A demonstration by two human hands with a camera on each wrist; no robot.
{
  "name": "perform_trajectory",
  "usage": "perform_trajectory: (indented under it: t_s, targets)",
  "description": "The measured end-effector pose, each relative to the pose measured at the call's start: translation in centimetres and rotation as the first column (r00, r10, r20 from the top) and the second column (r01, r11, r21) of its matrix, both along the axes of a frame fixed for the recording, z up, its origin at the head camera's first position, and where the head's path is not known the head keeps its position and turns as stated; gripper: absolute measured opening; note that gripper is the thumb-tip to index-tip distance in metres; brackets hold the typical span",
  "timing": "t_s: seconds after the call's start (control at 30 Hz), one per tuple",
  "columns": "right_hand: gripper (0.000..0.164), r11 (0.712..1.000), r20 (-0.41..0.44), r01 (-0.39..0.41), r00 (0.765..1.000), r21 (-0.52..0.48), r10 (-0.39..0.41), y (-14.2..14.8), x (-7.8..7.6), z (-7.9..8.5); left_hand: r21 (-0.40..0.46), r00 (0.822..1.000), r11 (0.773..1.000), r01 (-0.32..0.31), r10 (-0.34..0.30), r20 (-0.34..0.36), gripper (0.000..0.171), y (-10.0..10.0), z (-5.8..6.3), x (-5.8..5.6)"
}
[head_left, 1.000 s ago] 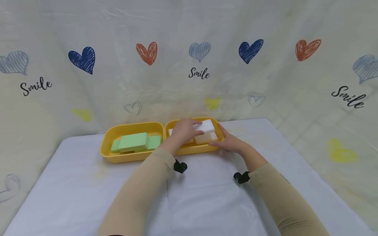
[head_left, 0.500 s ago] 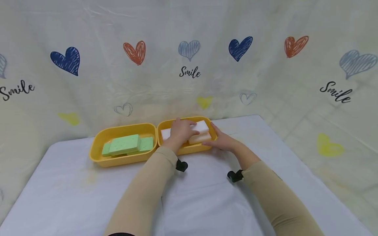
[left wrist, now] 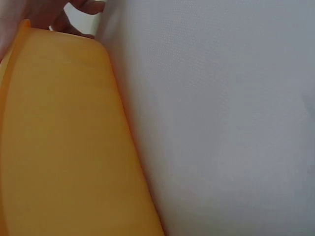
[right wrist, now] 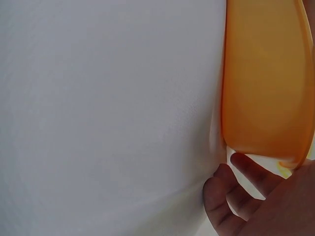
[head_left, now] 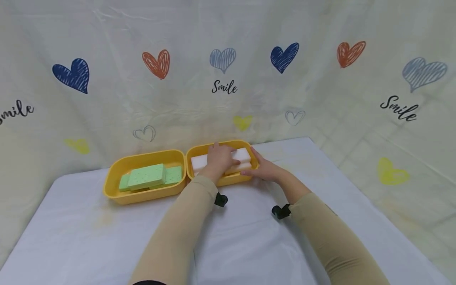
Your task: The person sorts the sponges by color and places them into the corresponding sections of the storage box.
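My left hand (head_left: 219,159) reaches over the right yellow tray (head_left: 233,180) and pinches the left end of a white sponge block (head_left: 243,154). Under that block lies another pale block, and a further white block (head_left: 198,161) sits left of the hand, partly covered by it. My right hand (head_left: 266,170) holds the tray's right end, thumb at the front rim and fingers round the outside. In the right wrist view, the fingers (right wrist: 251,174) of this hand bend close to the tray's end wall. The left wrist view shows mostly the outer side of the tray (left wrist: 64,132).
A left yellow tray (head_left: 139,196) stands against the right one, with several green speckled sponges (head_left: 147,176) stacked inside. Both trays are near the back of the white-covered table (head_left: 71,225). Behind hangs a cream curtain (head_left: 192,99) printed with hearts.
The white sponge block in my left hand has come down onto the block below. My right hand has stayed at the tray's end. The head view has shifted slightly.
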State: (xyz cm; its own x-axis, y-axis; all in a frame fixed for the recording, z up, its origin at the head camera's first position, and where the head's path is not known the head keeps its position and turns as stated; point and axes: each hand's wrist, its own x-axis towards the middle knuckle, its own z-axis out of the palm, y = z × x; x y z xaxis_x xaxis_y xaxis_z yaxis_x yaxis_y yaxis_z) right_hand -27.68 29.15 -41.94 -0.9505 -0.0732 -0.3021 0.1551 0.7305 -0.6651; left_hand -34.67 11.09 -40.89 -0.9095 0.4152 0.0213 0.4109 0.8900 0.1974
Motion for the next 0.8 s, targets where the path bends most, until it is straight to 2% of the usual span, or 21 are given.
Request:
perform_trajectory:
  t_s: [0.2, 0.5, 0.63, 0.8]
  targets:
    - [0.120, 0.999, -0.030, -0.038, 0.999, 0.021, 0.039, -0.1, -0.4, 0.3, 0.060, 0.999, 0.998, -0.003, 0.005, -0.034, 0.057, -1.1, 0.9, -0.4]
    - [0.123, 0.998, -0.018, -0.055, 0.998, 0.041, 0.056, 0.8, -1.1, 0.0, 0.094, 0.999, 0.996, -0.014, 0.018, -0.044, 0.062, -2.2, 1.9, 0.0]
    - [0.122, 0.997, -0.016, -0.068, 0.998, 0.047, 0.069, 1.4, -1.1, 0.2, 0.119, 0.999, 0.993, 0.024, -0.019, -0.040, 0.065, -3.2, 2.4, 0.6]
    - [0.120, 0.995, -0.004, -0.096, 0.995, 0.025, 0.097, 2.1, -1.2, 0.3, 0.124, 0.997, 0.990, 0.066, -0.060, -0.051, 0.072, -5.7, 3.1, 1.7]
